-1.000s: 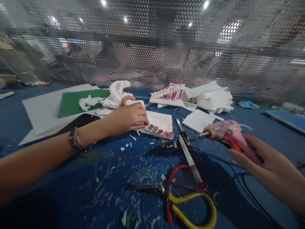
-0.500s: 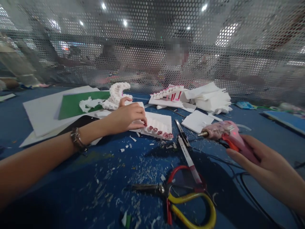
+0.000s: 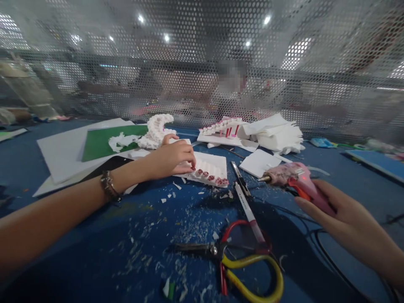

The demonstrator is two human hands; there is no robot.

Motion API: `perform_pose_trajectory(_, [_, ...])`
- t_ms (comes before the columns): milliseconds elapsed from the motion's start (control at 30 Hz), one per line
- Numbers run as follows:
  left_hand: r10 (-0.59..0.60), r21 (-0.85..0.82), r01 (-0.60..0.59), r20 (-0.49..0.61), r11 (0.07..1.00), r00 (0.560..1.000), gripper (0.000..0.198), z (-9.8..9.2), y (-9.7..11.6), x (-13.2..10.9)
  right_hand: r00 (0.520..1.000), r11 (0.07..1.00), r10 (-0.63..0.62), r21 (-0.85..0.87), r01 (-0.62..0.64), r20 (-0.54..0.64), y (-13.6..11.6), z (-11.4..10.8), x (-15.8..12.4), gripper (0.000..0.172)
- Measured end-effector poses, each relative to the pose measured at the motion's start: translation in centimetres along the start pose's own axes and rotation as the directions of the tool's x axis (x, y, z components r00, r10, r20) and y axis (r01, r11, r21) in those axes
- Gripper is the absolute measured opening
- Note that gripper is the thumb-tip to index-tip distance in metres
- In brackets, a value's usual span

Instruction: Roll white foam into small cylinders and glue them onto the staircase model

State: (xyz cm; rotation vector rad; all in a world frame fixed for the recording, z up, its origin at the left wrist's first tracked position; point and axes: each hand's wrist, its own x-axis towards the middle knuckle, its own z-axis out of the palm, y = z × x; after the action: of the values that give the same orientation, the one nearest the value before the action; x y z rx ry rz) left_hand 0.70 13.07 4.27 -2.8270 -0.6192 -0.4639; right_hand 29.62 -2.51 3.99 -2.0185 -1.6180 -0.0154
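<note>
My left hand rests at the left end of a white foam board, its fingertips pressed on a small piece with a dark red end. Several such red-ended pieces line the board's front edge. On the right, my right hand is wrapped round a pink glue gun with an orange trigger; its nozzle points left, apart from the board. Between board and gun lie a cutter knife and a white pen.
Scissors with red and yellow handles lie at the front. Behind are a curved white model, a stepped model, white sheets and a green sheet. A perforated screen stands across the back. Foam scraps litter the table.
The view has shifted slightly. My left fingers remain at the same end of the board, and the glue gun is still in my right hand, slightly further left in view.
</note>
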Motion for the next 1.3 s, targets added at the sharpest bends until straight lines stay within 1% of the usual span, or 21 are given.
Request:
perform_pose_trajectory(167, [-0.018,0.033,0.017,0.027,0.999,0.999,0.012,-0.4,0.5,0.0,1.0,1.0,0.025,0.012,-0.025,-0.008,0.2,-0.1,0.3,0.046])
perform_pose_trajectory(300, [0.013,0.1,-0.017,0.046,0.995,0.999,0.012,-0.7,1.2,-0.1,0.998,0.998,0.063,0.017,-0.064,0.02,0.4,-0.4,0.5,0.044])
perform_pose_trajectory(400, [0.011,0.11,-0.017,0.06,0.994,0.998,0.013,-1.4,1.2,-0.1,0.999,0.999,0.045,-0.007,-0.045,0.017,0.6,-0.6,0.5,0.04])
perform_pose_trajectory(500, [-0.055,0.071,0.052,0.043,0.996,0.998,0.023,-2.6,0.2,-0.1,1.0,1.0,0.004,-0.005,-0.004,-0.005,0.8,-0.7,0.5,0.038])
perform_pose_trajectory(567, [-0.141,0.063,0.139,0.027,0.988,0.99,0.028,-3.5,-1.1,-0.4,1.0,1.0,-0.006,-0.002,0.006,-0.013,0.9,-0.8,0.5,0.039])
perform_pose_trajectory(600, [-0.162,0.05,0.159,0.065,0.986,0.985,0.034,-3.7,-1.8,-0.7,1.0,1.0,-0.01,-0.002,0.01,-0.018,1.0,-0.9,0.5,0.039])
perform_pose_trajectory(633, [-0.168,0.025,0.166,0.13,0.986,0.977,0.047,-3.8,-2.4,-1.0,1.0,1.0,-0.013,-0.003,0.013,-0.024,1.0,-1.0,0.5,0.04])
perform_pose_trajectory(667, [-0.165,-0.005,0.17,0.232,0.985,0.959,0.065,-3.8,-3.1,-1.3,0.999,1.0,-0.018,-0.004,0.018,-0.031,1.1,-1.1,0.5,0.041])
perform_pose_trajectory(700, [-0.182,-0.021,0.201,0.343,0.979,0.922,0.08,-3.6,-3.6,-1.7,0.999,1.0,-0.024,-0.007,0.024,-0.039,1.1,-1.2,0.5,0.041])
perform_pose_trajectory(733, [-0.217,-0.025,0.252,0.431,0.967,0.876,0.09,-3.4,-4.0,-2.0,0.998,0.999,-0.031,-0.011,0.031,-0.046,1.1,-1.3,0.4,0.041])
perform_pose_trajectory(767, [-0.245,-0.033,0.295,0.473,0.955,0.846,0.096,-3.1,-4.2,-2.4,0.998,0.999,-0.039,-0.015,0.038,-0.052,1.0,-1.4,0.3,0.041])
perform_pose_trajectory(800, [-0.253,-0.057,0.32,0.488,0.946,0.835,0.1,-2.7,-4.2,-2.7,0.997,0.999,-0.046,-0.019,0.045,-0.059,1.0,-1.5,0.3,0.041])
perform_pose_trajectory(833, [-0.26,-0.083,0.336,0.473,0.938,0.842,0.1,-2.4,-4.1,-2.9,0.997,0.998,-0.053,-0.024,0.051,-0.065,1.0,-1.5,0.2,0.041])
perform_pose_trajectory(900, [-0.285,-0.081,0.352,0.437,0.932,0.853,0.098,-1.9,-3.4,-3.1,0.995,0.997,-0.069,-0.034,0.066,-0.074,1.0,-1.5,0.0,0.04])
perform_pose_trajectory(1100, [-0.335,-0.039,0.365,0.319,0.93,0.887,0.096,-0.7,-1.3,-2.7,0.99,0.993,-0.103,-0.068,0.097,-0.093,1.2,-1.2,0.0,0.041])
perform_pose_trajectory(1200, [-0.344,-0.003,0.358,0.272,0.934,0.899,0.087,-0.3,-0.8,-2.3,0.99,0.991,-0.104,-0.089,0.096,-0.099,1.5,-1.1,0.2,0.04])
perform_pose_trajectory(1300, [-0.356,0.05,0.355,0.225,0.934,0.907,0.072,-0.1,-0.7,-1.9,0.988,0.989,-0.111,-0.104,0.1,-0.103,1.8,-1.1,0.4,0.038])
